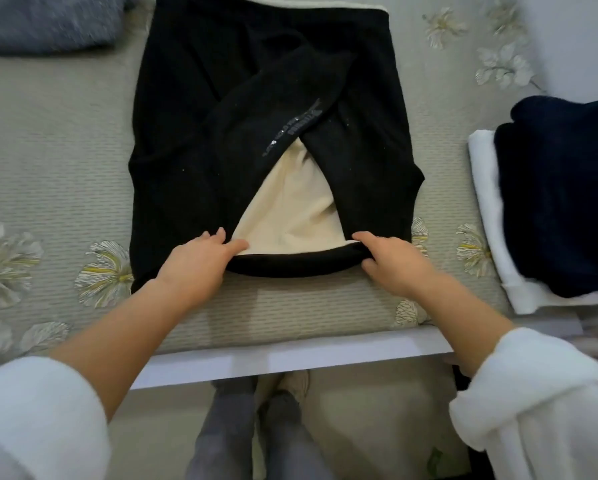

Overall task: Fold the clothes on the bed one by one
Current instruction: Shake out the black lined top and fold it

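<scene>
A black garment with a cream fleece lining point(269, 109) lies flat on the bed, its sleeves crossed over the middle and a triangle of cream lining showing near the bottom. My left hand point(197, 265) grips the near hem at its left end, thumb lying on the cream lining. My right hand point(391, 261) grips the same rolled black hem at its right end, fingers curled over it.
A grey bedspread with flower prints point(58, 161) covers the bed; its white edge point(290, 355) runs just in front of me. Folded dark blue point(560, 202) and white point(488, 216) clothes are stacked at the right. A grey fluffy blanket point(44, 22) sits at the top left.
</scene>
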